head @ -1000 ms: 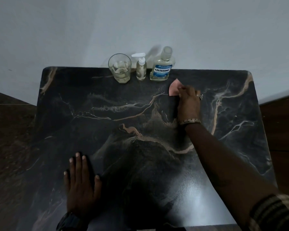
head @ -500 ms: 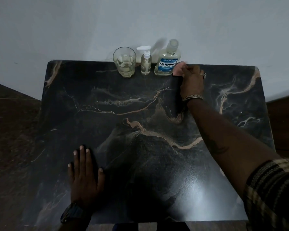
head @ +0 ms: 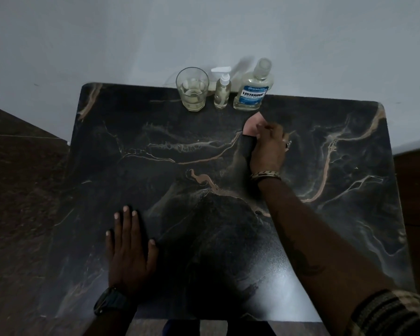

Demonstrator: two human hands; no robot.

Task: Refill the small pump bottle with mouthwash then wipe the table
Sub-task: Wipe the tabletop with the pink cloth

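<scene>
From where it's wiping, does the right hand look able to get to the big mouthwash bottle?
Probably yes. The right hand, holding a pink cloth, is just in front of the mouthwash bottle with only bare table between them. Its fingers are busy with the cloth, though.

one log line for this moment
stage: wiping table | right hand: holds pink cloth | left hand: flat on table | pump bottle: capped

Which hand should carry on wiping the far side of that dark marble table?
The right hand: it already grips the pink cloth near the bottles, while the left hand lies flat on the dark marble table.
</scene>
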